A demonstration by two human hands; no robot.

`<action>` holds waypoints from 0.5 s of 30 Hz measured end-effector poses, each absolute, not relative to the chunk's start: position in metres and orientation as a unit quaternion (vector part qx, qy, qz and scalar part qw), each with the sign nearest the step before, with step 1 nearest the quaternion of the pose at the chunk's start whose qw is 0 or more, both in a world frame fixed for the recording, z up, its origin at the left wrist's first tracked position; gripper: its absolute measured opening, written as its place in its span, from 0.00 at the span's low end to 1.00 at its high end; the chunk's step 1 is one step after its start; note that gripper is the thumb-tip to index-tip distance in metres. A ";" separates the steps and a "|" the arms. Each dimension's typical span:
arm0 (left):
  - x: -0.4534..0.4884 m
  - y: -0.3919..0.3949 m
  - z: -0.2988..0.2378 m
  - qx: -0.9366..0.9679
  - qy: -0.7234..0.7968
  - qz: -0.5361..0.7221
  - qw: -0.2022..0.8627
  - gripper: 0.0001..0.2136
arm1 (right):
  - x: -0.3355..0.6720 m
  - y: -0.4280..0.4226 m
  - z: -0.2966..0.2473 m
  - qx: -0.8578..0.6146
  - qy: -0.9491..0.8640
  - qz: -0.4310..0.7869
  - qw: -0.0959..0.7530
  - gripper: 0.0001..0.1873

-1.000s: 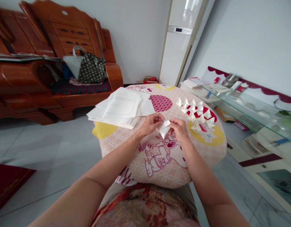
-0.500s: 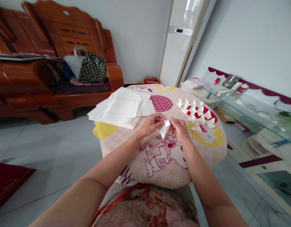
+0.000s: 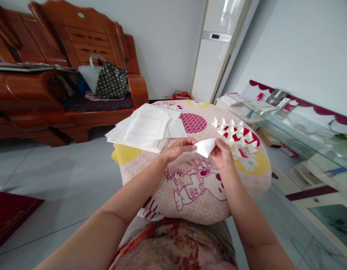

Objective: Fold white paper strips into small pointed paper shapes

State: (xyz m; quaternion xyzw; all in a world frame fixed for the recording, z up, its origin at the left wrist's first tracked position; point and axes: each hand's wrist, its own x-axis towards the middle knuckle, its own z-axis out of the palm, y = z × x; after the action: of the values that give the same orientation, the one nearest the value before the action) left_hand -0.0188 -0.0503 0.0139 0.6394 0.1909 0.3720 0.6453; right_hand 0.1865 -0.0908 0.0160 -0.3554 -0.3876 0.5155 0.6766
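Between my hands, above the near half of the round table, is a folded piece of white paper (image 3: 205, 147). My left hand (image 3: 180, 148) pinches its left corner between thumb and fingers. At the opposite end, my right hand (image 3: 222, 153) grips the right corner, its fingertips partly hidden behind the paper. The paper looks roughly triangular, point downward. Several small folded paper shapes (image 3: 231, 131) with pointed tips stand in rows just beyond my right hand. Left of my hands lies a loose stack of white paper sheets (image 3: 147, 125), some with faint print.
A patterned cloth (image 3: 196, 202) covers the table. At the right is a glass-topped stand (image 3: 303, 135) holding cups and papers. Behind on the left, a wooden bench (image 3: 86, 41) carries a dark patterned bag (image 3: 111, 80). A tall white cabinet unit (image 3: 211, 56) stands at the back.
My hands have moved apart, the right one shifting rightward. The paper between them has gone from a narrow, downward-pointing fold to a wider shape stretched from hand to hand.
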 end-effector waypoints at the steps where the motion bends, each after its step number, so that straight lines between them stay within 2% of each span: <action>1: -0.018 -0.050 0.014 0.628 0.192 0.382 0.651 0.12 | 0.187 -0.091 0.015 -0.356 -0.388 0.518 0.675 0.20; 5: -0.018 -0.044 0.012 0.560 0.204 0.457 0.660 0.10 | 0.189 -0.090 0.013 -0.391 -0.416 0.527 0.630 0.16; 8: -0.021 -0.040 0.013 0.547 0.225 0.500 0.633 0.09 | 0.192 -0.090 0.012 -0.476 -0.450 0.455 0.603 0.13; 12: -0.025 -0.045 0.019 0.653 0.278 0.496 0.500 0.07 | 0.187 -0.095 0.017 -0.533 -0.526 0.257 0.610 0.17; 15: -0.024 -0.054 0.025 0.738 0.299 0.461 0.392 0.06 | 0.174 -0.101 0.021 -0.481 -0.609 0.267 0.571 0.23</action>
State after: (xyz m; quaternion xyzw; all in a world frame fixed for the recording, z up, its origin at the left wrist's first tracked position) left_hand -0.0243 -0.0536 0.0252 0.7378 0.2992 0.4612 0.3916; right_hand 0.1740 -0.1007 0.0215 -0.4811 -0.6092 0.2666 0.5713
